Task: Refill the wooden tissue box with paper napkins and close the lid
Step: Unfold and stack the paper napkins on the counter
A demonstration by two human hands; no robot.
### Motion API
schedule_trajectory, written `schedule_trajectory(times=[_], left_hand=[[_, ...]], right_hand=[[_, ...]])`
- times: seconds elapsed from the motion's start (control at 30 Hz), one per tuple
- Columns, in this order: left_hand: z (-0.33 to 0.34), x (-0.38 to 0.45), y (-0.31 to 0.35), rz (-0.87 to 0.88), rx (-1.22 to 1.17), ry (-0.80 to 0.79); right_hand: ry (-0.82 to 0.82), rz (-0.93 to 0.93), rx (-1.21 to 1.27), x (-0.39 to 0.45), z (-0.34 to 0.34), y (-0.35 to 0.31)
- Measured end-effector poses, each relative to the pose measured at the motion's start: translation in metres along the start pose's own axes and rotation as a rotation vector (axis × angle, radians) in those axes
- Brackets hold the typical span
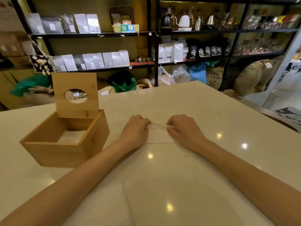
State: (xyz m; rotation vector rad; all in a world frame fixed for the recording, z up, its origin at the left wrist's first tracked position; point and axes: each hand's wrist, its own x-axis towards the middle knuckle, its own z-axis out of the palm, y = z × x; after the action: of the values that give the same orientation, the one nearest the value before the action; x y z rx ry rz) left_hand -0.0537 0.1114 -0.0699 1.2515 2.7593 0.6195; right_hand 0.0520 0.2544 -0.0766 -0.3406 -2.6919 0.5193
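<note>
My forearms reach out over the pale glossy worktop [162,185], which shows a few bright glints of light. My left hand [136,130] and right hand [182,129] rest on it side by side, a little apart, both knuckles-up with fingers curled under. Each pinches one end of a napkin [158,126] lying flat between them; its far edge is lifted slightly where the fingertips grip. The napkin is nearly the same colour as the worktop, so I can only trace it by its near edge, and I cannot tell if it is one sheet or several.

To the left of my left hand, apart from it, stands the wooden box [65,144]. Its lid [75,95] is swung up and stands upright at the back edge, with a round hole through which blurred things behind show. Inside, white napkins [71,136] lie low in the bottom; the near wall hides part of the stack, so its depth is unclear.

Beyond the worktop run black shelves [153,35] with rows of pale and dark pouches, kettles and jars, all too blurred to read. Sacks and plastic bags sit on the floor below, partly hidden by the worktop edge.
</note>
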Motion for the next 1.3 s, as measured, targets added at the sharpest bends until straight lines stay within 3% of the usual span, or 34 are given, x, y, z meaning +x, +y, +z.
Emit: schedule_trajectory(times=[0.17,0.47,0.7,0.87,1.13,1.2,1.3], left_hand=[[-0.016,-0.017,0.003,-0.052,-0.178,-0.028],[-0.078,-0.077,0.004,-0.295,-0.904,-0.014],[-0.11,-0.158,-0.008,-0.294,-0.965,0.012],[-0.106,-0.202,-0.025,-0.355,-0.876,-0.014],[-0.078,-0.226,-0.051,-0.441,-0.79,0.062],[-0.069,-0.229,-0.054,-0.411,-0.705,0.115],[-0.063,-0.23,-0.056,-0.302,-0.492,0.16]], right_hand=[[0.002,0.055,0.285,-0.006,-0.013,-0.011],[-0.018,0.029,0.859,-0.02,-0.053,-0.059],[-0.268,0.089,1.114,-0.055,-0.048,-0.106],[-0.45,0.11,1.054,-0.076,-0.031,-0.129],[-0.474,0.126,0.909,-0.091,0.002,-0.148],[-0.424,0.072,0.787,-0.096,0.008,-0.147],[-0.334,-0.15,0.475,-0.098,0.013,-0.144]])
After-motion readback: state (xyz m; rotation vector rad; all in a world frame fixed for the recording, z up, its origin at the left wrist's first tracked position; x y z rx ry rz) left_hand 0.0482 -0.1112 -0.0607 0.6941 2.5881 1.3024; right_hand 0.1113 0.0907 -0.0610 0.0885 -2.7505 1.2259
